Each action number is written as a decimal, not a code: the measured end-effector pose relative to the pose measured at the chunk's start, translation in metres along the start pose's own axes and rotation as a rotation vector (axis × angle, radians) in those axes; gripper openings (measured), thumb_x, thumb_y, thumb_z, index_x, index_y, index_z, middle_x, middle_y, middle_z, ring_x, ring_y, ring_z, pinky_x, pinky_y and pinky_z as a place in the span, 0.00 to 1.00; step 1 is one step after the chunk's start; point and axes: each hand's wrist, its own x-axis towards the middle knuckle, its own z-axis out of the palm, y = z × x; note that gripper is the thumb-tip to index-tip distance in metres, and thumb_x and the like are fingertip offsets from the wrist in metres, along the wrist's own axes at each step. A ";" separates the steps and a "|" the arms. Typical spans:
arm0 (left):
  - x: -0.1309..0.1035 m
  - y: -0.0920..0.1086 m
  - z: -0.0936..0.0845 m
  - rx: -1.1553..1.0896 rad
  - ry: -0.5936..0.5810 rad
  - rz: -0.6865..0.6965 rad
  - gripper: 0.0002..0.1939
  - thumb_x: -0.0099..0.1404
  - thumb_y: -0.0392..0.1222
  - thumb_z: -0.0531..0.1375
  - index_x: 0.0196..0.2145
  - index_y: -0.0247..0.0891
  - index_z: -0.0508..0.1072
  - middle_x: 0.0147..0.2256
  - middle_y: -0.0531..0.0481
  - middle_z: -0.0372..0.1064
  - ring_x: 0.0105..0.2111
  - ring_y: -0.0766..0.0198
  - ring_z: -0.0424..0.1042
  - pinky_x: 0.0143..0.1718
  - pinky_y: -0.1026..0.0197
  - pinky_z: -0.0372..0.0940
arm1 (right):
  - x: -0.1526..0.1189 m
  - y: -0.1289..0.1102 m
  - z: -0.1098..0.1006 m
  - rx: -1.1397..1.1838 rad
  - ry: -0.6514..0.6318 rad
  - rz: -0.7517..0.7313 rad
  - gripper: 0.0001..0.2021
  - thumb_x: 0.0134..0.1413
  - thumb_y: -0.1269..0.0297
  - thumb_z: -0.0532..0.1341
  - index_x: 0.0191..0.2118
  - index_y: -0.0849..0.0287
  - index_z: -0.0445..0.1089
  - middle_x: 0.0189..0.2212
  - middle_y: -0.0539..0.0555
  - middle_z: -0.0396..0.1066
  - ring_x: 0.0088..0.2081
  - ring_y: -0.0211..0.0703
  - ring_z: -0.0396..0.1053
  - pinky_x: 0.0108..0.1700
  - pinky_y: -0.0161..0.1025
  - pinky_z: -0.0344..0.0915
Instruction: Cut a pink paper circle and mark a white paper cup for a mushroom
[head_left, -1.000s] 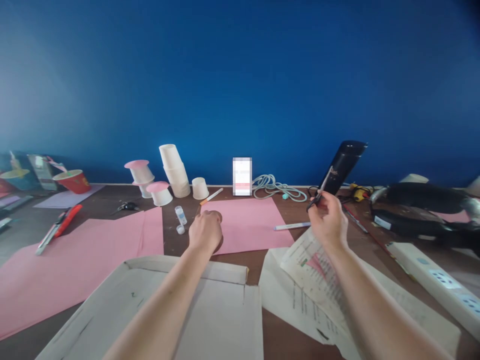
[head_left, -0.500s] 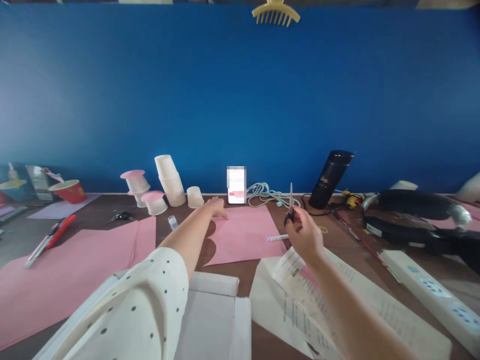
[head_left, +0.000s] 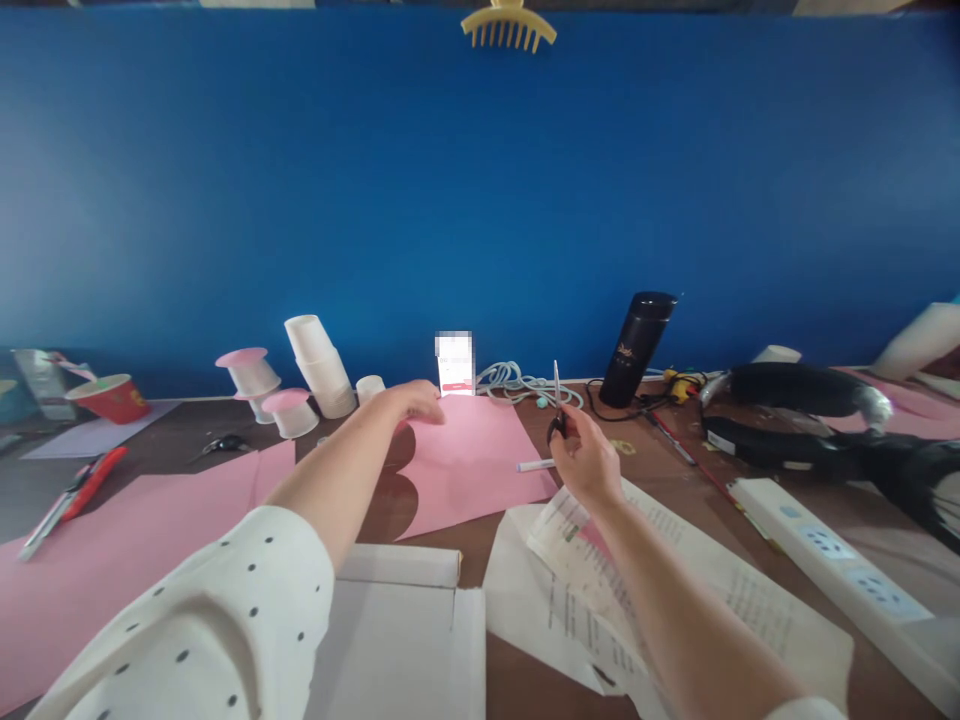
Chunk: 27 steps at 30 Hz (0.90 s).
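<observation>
My left hand point(head_left: 420, 400) is at the upper left edge of a pink sheet of paper point(head_left: 472, 450), its fingers drawn together on the sheet; the fingertips are partly hidden. Two round bites are cut out of the sheet's left edge. My right hand point(head_left: 589, 455) is closed around the dark handles of a pair of scissors point(head_left: 556, 385), blades pointing up. Beside it, on the pink sheet's right side, lies a white marker point(head_left: 534, 465). A phone point(head_left: 455, 362) with a lit screen stands upright behind the sheet.
White paper cups point(head_left: 319, 365), some with pink discs, stand at back left. More pink paper point(head_left: 150, 540) and a red utility knife point(head_left: 90, 490) lie left. A white box point(head_left: 397, 640) and printed sheets point(head_left: 720, 590) are in front. A black flask point(head_left: 637, 350) and power strip point(head_left: 825, 560) sit right.
The view has turned slightly right and tilted. My left hand's fingers have drawn closer together at the pink sheet's edge. My right hand still holds the scissors upright.
</observation>
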 end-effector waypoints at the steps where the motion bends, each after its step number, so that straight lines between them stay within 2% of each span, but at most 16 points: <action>1: -0.007 0.004 -0.007 -0.009 0.015 0.003 0.11 0.41 0.42 0.64 0.26 0.39 0.75 0.30 0.47 0.74 0.28 0.56 0.71 0.27 0.61 0.60 | 0.000 0.000 -0.001 0.009 -0.001 -0.001 0.20 0.52 0.63 0.56 0.53 0.53 0.64 0.41 0.54 0.73 0.40 0.48 0.72 0.42 0.43 0.67; 4: -0.032 0.018 -0.030 -0.040 0.057 0.024 0.09 0.41 0.41 0.64 0.25 0.40 0.75 0.28 0.48 0.74 0.27 0.55 0.70 0.27 0.59 0.60 | -0.001 0.000 -0.001 0.055 0.010 -0.022 0.20 0.52 0.64 0.56 0.53 0.54 0.65 0.42 0.55 0.73 0.41 0.48 0.71 0.44 0.44 0.66; 6: -0.052 0.025 -0.044 -0.156 0.100 0.046 0.07 0.41 0.39 0.64 0.23 0.40 0.75 0.26 0.47 0.73 0.25 0.54 0.70 0.27 0.57 0.62 | -0.001 0.000 -0.001 0.124 0.025 -0.013 0.20 0.52 0.64 0.57 0.53 0.55 0.64 0.44 0.57 0.72 0.42 0.48 0.71 0.44 0.44 0.66; 8: -0.070 0.029 -0.056 -0.315 0.204 0.035 0.08 0.38 0.36 0.66 0.21 0.38 0.74 0.22 0.46 0.71 0.22 0.53 0.69 0.27 0.54 0.63 | 0.000 -0.001 -0.002 0.230 0.047 0.054 0.21 0.52 0.61 0.58 0.53 0.57 0.64 0.43 0.58 0.72 0.41 0.48 0.71 0.42 0.43 0.67; 10: -0.087 0.030 -0.064 -0.401 0.361 0.042 0.09 0.37 0.35 0.68 0.20 0.37 0.73 0.20 0.47 0.70 0.21 0.55 0.68 0.29 0.52 0.64 | 0.003 -0.004 -0.001 0.358 0.077 0.171 0.23 0.50 0.58 0.61 0.52 0.57 0.65 0.39 0.57 0.73 0.37 0.47 0.71 0.39 0.41 0.67; 13: -0.106 0.024 -0.064 -0.595 0.582 0.060 0.11 0.41 0.40 0.68 0.24 0.35 0.73 0.24 0.46 0.71 0.26 0.54 0.71 0.33 0.53 0.65 | 0.007 -0.011 -0.001 0.599 0.096 0.393 0.26 0.41 0.55 0.67 0.49 0.56 0.68 0.29 0.51 0.72 0.29 0.42 0.69 0.30 0.36 0.65; 14: -0.110 0.022 -0.059 -0.715 0.652 0.088 0.14 0.42 0.42 0.68 0.28 0.35 0.74 0.26 0.46 0.72 0.28 0.54 0.72 0.33 0.53 0.66 | 0.008 -0.014 0.000 0.716 0.082 0.475 0.26 0.38 0.55 0.69 0.47 0.56 0.68 0.26 0.49 0.70 0.27 0.39 0.67 0.26 0.33 0.63; 17: -0.120 0.018 -0.035 -1.079 0.714 0.262 0.20 0.46 0.44 0.67 0.37 0.33 0.73 0.31 0.45 0.74 0.31 0.54 0.73 0.36 0.52 0.67 | 0.007 -0.025 0.003 1.050 -0.022 0.649 0.26 0.34 0.55 0.71 0.43 0.53 0.68 0.25 0.46 0.68 0.25 0.35 0.66 0.20 0.28 0.57; 19: -0.124 0.017 -0.013 -1.224 0.741 0.278 0.21 0.46 0.46 0.67 0.37 0.32 0.73 0.30 0.45 0.74 0.31 0.56 0.74 0.37 0.53 0.68 | 0.003 -0.034 0.005 1.148 -0.107 0.663 0.24 0.36 0.54 0.70 0.42 0.52 0.68 0.28 0.46 0.69 0.27 0.34 0.68 0.22 0.28 0.60; 22: -0.124 0.016 0.019 -1.353 0.687 0.311 0.21 0.48 0.46 0.67 0.39 0.32 0.73 0.30 0.46 0.74 0.31 0.56 0.74 0.37 0.53 0.69 | -0.003 -0.045 0.004 1.262 -0.241 0.642 0.20 0.41 0.49 0.67 0.39 0.53 0.68 0.29 0.47 0.70 0.29 0.36 0.69 0.25 0.30 0.64; 27: -0.117 0.017 0.059 -1.482 0.605 0.205 0.23 0.48 0.47 0.68 0.40 0.33 0.73 0.28 0.48 0.74 0.30 0.57 0.74 0.35 0.55 0.69 | -0.010 -0.058 -0.003 1.386 -0.387 0.599 0.20 0.44 0.45 0.64 0.38 0.54 0.69 0.33 0.51 0.74 0.33 0.42 0.71 0.30 0.36 0.67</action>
